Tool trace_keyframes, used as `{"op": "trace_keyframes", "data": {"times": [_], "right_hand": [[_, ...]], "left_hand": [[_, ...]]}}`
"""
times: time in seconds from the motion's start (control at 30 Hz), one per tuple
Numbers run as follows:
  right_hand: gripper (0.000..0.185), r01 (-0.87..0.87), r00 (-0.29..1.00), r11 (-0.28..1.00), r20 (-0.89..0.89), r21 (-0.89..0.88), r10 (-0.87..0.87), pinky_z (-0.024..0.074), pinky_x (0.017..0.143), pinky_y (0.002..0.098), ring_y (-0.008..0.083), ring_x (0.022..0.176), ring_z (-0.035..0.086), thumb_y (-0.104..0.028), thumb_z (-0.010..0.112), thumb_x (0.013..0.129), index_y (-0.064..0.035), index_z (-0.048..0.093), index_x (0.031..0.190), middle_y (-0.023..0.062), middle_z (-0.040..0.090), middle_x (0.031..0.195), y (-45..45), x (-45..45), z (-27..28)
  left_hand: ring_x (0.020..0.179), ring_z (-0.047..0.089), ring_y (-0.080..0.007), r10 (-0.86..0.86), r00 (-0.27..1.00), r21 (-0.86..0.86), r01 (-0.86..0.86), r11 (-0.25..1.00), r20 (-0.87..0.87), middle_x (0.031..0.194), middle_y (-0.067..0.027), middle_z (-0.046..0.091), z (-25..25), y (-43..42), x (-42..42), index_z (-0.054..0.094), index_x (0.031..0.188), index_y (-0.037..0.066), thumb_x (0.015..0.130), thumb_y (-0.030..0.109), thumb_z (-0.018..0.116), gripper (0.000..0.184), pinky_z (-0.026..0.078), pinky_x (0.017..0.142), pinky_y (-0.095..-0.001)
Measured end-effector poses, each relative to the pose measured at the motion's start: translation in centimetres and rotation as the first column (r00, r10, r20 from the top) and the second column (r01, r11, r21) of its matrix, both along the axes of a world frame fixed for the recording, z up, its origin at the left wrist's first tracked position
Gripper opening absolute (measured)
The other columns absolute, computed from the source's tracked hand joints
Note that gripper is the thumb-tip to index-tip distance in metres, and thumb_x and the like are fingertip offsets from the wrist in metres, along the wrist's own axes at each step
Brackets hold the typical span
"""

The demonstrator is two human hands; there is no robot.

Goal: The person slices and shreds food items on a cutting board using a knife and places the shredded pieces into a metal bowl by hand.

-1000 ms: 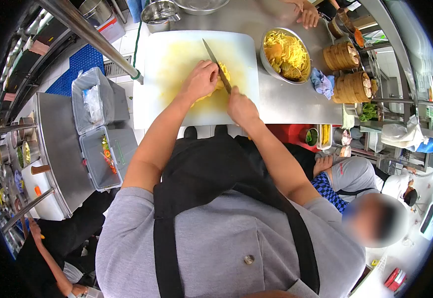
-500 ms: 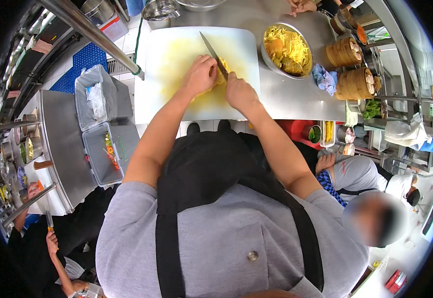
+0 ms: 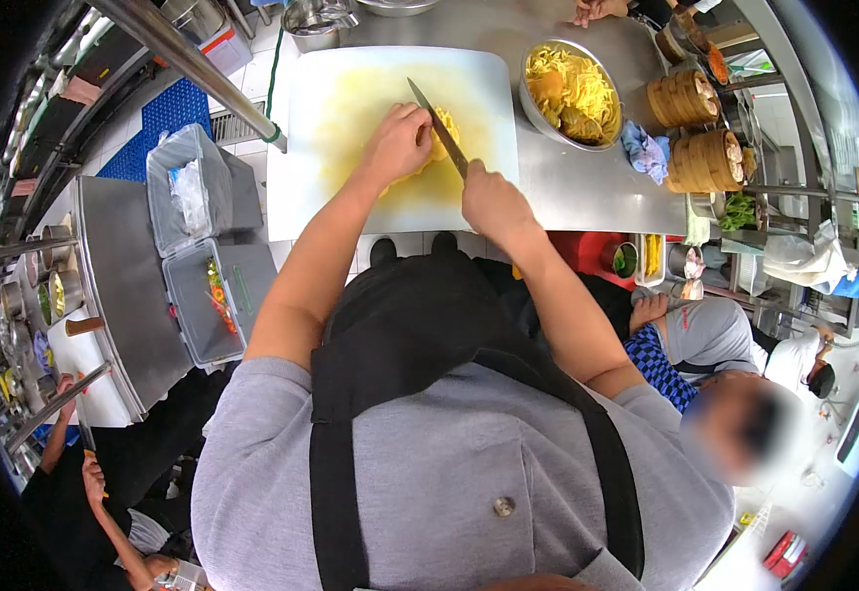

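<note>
My right hand is closed round the handle of a long kitchen knife, its blade slanting up and left. Beside the blade, my left hand presses with curled fingers on a yellow food piece, perhaps a thin omelette; the hand hides part of it. Thin yellow strips lie at the blade's right side. All this rests on a white cutting board with yellow stains. To the right, a metal bowl holds many yellow strips.
A blue cloth and bamboo steamers stand right of the bowl on the steel counter. A metal post crosses at upper left. Plastic bins are at left. Co-workers are at both sides; one at lower left holds a knife.
My right hand and the knife have shifted slightly right and down, the handle now farther from my left hand. My left hand stays almost in place on the yellow food.
</note>
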State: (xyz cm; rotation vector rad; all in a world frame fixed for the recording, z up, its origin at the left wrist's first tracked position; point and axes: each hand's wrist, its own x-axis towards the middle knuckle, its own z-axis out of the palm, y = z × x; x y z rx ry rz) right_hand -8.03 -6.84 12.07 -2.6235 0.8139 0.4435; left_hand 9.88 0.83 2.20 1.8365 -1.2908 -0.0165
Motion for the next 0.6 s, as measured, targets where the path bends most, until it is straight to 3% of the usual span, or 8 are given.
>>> {"op": "trace_keyframes", "data": {"times": [0.1,0.17,0.27,0.37,0.5,0.6], "right_hand": [[0.022,0.042,0.999,0.999,-0.012,-0.005,-0.042,0.0616,0.079,0.0534,0.049,0.092,0.074,-0.007,0.049,0.097,0.0071,0.053,0.113,0.0367,0.071,0.097,0.4,0.3,-2.5],[0.022,0.058,0.995,0.998,0.077,0.015,-0.059,0.0614,0.08,0.0532,0.049,0.092,0.074,-0.007,0.048,0.097,0.0069,0.053,0.113,0.0368,0.071,0.098,-0.3,1.9,-3.1],[0.021,-0.026,0.999,0.999,0.035,-0.018,0.027,0.0614,0.08,0.0537,0.0501,0.091,0.074,-0.006,0.047,0.097,0.0067,0.052,0.113,0.0371,0.071,0.097,-1.0,2.7,-0.3],[0.02,0.025,1.0,1.0,0.011,0.008,-0.025,0.0614,0.08,0.0534,0.0501,0.09,0.074,-0.007,0.047,0.097,0.0065,0.054,0.111,0.0355,0.072,0.096,0.3,0.0,0.6],[0.02,0.106,0.992,0.994,0.06,0.033,-0.108,0.0612,0.081,0.0534,0.0495,0.091,0.074,-0.007,0.049,0.096,0.0065,0.055,0.11,0.0352,0.072,0.097,0.4,1.1,-3.5],[0.021,0.043,0.992,0.998,0.119,-0.051,-0.037,0.0615,0.079,0.0534,0.0491,0.089,0.074,-0.007,0.051,0.095,0.0067,0.054,0.11,0.0345,0.072,0.095,-0.7,2.5,-2.9]], "left_hand": [[0.097,0.061,-0.0355,-0.008,1.0,0.014,0.009,1.0,-0.028,0.094,-0.0139,0.064,-0.2,-0.1,0.1,0.063,0.09,0.003,0.084,0.0,0.069,0.009,0.052,0.087,-0.0438],[0.096,0.061,-0.0356,-0.009,1.0,-0.006,0.009,1.0,-0.024,0.093,-0.0144,0.065,-0.2,0.0,0.1,0.064,0.089,0.002,0.085,0.001,0.068,0.006,0.052,0.086,-0.0442],[0.095,0.061,-0.0359,-0.01,1.0,0.008,0.01,1.0,-0.009,0.091,-0.0149,0.065,0.2,0.3,-0.2,0.065,0.088,0.001,0.086,0.002,0.067,0.003,0.052,0.086,-0.0446],[0.095,0.06,-0.0363,-0.007,1.0,0.021,0.008,1.0,-0.007,0.092,-0.0151,0.065,0.3,0.1,0.0,0.064,0.089,0.001,0.086,0.001,0.067,0.005,0.051,0.086,-0.0448],[0.095,0.06,-0.037,-0.022,1.0,-0.002,0.022,1.0,-0.02,0.094,-0.0155,0.064,0.1,0.2,0.1,0.063,0.09,0.002,0.085,-0.001,0.067,0.007,0.05,0.087,-0.0456],[0.095,0.06,-0.0372,-0.006,1.0,-0.027,0.006,1.0,-0.018,0.093,-0.0153,0.064,0.0,0.2,-0.1,0.063,0.091,0.002,0.085,0.0,0.067,0.007,0.05,0.087,-0.0458]]}}
